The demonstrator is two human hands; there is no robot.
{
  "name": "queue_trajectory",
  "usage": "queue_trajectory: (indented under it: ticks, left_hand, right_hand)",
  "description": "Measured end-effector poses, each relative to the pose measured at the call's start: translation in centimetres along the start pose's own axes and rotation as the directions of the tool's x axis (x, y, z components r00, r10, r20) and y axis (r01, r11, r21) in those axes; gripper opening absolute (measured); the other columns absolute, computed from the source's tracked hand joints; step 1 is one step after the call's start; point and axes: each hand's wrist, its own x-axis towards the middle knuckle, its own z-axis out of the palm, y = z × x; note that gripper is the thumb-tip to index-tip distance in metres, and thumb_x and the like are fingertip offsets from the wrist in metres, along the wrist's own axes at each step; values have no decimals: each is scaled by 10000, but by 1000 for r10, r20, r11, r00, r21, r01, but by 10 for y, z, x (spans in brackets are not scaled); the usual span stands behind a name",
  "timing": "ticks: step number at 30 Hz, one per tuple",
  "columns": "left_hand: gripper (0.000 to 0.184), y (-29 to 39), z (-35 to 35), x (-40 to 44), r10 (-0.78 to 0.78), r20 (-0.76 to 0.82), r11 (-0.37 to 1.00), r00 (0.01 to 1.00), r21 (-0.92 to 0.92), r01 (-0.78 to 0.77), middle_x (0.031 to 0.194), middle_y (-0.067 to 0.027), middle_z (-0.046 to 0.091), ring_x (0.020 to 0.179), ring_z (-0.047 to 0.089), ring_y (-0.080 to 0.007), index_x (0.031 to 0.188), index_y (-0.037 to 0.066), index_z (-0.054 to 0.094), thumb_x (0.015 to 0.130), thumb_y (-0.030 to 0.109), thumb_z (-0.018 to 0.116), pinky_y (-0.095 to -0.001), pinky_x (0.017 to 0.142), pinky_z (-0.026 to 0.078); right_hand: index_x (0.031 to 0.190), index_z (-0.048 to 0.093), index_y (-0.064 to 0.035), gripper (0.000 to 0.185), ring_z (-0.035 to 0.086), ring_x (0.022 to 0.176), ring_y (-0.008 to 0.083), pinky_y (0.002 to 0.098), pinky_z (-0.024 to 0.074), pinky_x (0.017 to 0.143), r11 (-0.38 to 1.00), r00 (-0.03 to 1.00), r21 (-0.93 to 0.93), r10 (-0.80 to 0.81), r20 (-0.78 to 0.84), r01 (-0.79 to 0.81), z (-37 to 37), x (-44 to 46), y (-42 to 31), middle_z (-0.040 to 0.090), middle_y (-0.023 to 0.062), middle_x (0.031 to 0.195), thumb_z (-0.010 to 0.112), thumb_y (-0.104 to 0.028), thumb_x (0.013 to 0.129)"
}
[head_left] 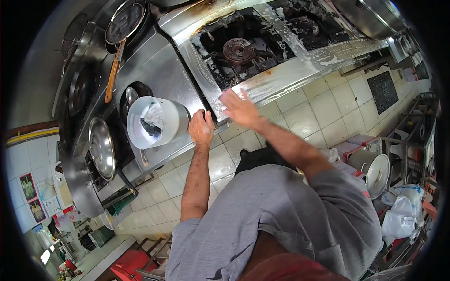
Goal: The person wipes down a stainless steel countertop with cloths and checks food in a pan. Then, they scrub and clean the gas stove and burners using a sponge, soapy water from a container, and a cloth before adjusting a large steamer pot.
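My left hand (pixel 201 127) is at the front edge of the steel counter (pixel 161 70), its fingers bent over the rim. Just left of it stands a translucent plastic bucket (pixel 176 126) with liquid and a dark and silvery piece inside. My right hand (pixel 239 108) is over the soapy front corner of the gas stove (pixel 286 75), palm down with fingers stretched out and slightly blurred. No tool shows in it; the underside of the palm is hidden. Foam lies around the near burner (pixel 238 51).
A wooden-handled strainer (pixel 115 70) rests on pans at the back left. A lidded pan (pixel 102 147) sits on the left burner. A large steel pot (pixel 372 18) stands at the far right of the stove. Behind me on the right are a lidded pot (pixel 377 175) and shelves.
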Motion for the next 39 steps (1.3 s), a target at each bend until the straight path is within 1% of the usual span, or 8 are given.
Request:
queue_trajectory:
  ticks: [7,9,14,17,19,23,32,39]
  left_hand:
    - [252,3,-2,-1,-20,4,1000,1000,-11,20,824,-132,575,791,556,-316,945,48,552,878,290,524,-426,714,427]
    - [260,4,-1,1,8,-22,1000,1000,6,-8,837,-133,579,798,556,-317,953,42,552,876,289,527,-421,724,428]
    - [266,2,-5,-1,2,4,1000,1000,-19,-2,868,-137,596,813,567,-324,950,32,552,879,287,528,-424,717,431]
    - [265,5,-7,4,-24,11,999,1000,-23,24,862,-141,595,802,567,-327,950,31,551,877,285,530,-426,717,431]
    - [266,7,-5,3,-41,14,999,999,-6,41,861,-143,595,797,567,-329,948,30,551,876,285,531,-432,714,431]
    - [264,4,-3,2,8,-4,1000,1000,-4,-8,850,-149,592,796,566,-332,937,31,553,878,288,528,-435,705,434]
    - [255,7,-5,3,-11,-5,1000,1000,-3,11,837,-144,586,793,564,-334,924,32,547,881,282,527,-430,703,435]
    - [270,4,-1,4,-25,3,999,1000,-24,25,862,-129,586,832,560,-310,964,44,555,862,294,552,-422,748,430]
  right_hand:
    - [1219,466,-18,408,424,1162,358,560,260,994,715,733,-241,680,22,-656,-125,-24,104,481,195,1218,465,-138,829]
    - [1184,467,57,426,425,1150,363,525,277,997,897,917,-282,249,-312,-340,-12,-19,83,473,212,1210,493,-105,790]
    - [1215,461,32,425,409,1198,327,526,257,1013,928,989,-346,103,-110,-135,-20,-17,53,471,199,1233,458,-107,814]
    - [1176,486,36,393,436,1155,322,522,287,981,801,950,-513,288,-125,-310,-78,-37,129,493,191,1190,465,-113,813]
    - [1145,502,39,370,451,1117,335,522,303,956,728,749,-178,635,-190,-662,-101,-34,134,505,188,1155,476,-96,802]
    - [1153,514,8,336,441,1145,333,484,306,982,951,970,-235,162,-179,-202,-24,-5,34,505,185,1181,447,-155,867]
    - [1207,456,32,430,427,1129,345,507,325,934,820,843,-207,496,-208,-534,-76,-34,99,480,190,1191,502,-160,825]
    - [1237,409,32,489,384,1189,348,494,329,954,856,966,-448,241,-98,-259,-68,-44,54,423,203,1267,508,-83,772]
